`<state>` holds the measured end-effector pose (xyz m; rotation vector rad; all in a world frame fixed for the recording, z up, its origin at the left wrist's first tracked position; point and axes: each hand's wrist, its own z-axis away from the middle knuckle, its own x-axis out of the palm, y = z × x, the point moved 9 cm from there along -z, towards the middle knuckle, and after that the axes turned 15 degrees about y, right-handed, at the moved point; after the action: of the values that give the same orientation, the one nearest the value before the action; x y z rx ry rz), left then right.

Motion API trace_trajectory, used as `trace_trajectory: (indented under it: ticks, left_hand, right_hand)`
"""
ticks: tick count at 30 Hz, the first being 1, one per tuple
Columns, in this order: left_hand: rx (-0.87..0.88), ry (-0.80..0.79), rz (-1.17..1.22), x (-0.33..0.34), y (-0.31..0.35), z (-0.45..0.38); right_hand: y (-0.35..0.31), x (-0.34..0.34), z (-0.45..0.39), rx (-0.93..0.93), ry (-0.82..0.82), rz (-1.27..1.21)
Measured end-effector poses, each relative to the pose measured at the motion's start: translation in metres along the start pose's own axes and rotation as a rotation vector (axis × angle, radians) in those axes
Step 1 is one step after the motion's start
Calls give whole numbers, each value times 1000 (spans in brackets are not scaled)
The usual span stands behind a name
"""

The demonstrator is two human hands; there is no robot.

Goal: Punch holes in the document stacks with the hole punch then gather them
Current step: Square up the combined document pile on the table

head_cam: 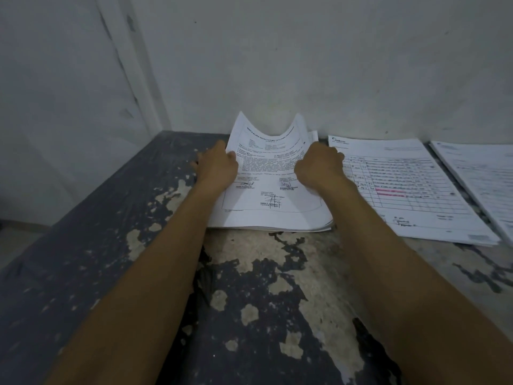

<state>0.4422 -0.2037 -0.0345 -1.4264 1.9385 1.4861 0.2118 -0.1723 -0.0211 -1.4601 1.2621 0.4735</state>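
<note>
A stack of printed documents (270, 202) with signatures lies on the table near the wall. My left hand (215, 168) grips its left edge and my right hand (319, 169) grips its right edge. The far end of the stack curls upward against the wall, bowed in the middle. A second stack (410, 190), topped by a table form with a pink highlighted row, lies flat just to the right. A third stack (485, 179) shows at the far right edge. No hole punch is in view.
The table (249, 287) is dark with worn, peeling paint showing pale patches. A grey wall (305, 65) stands right behind the stacks, and a corner pillar (133, 65) rises at the left.
</note>
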Motion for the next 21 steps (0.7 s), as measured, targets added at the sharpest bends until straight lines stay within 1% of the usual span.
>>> trace_trajectory:
  ticks: [4, 7, 9, 11, 14, 17, 19, 21]
  left_hand:
    - [-36, -64, 136, -3, 4, -2]
    - [44, -78, 97, -9, 15, -6]
    - [62, -114, 89, -8, 18, -8]
    - [47, -139, 112, -6, 17, -9]
    - [-21, -107, 226, -8, 12, -8]
    - [-84, -55, 383, -13, 8, -7]
    - [-98, 18, 471, -24, 7, -9]
    - [-72, 113, 577, -43, 12, -13]
  right_hand:
    - [0, -1, 1, 57, -34, -34]
    - [-4, 0, 2, 65, -72, -60]
    - [-6, -1, 2, 62, -81, -69]
    - [-8, -4, 3, 45, -74, -59]
    - [-8, -7, 3, 45, -62, -97]
    - [-1, -7, -1, 78, -52, -248]
    - [1, -10, -3, 110, -40, -424]
    - [1, -16, -4, 150, -28, -630]
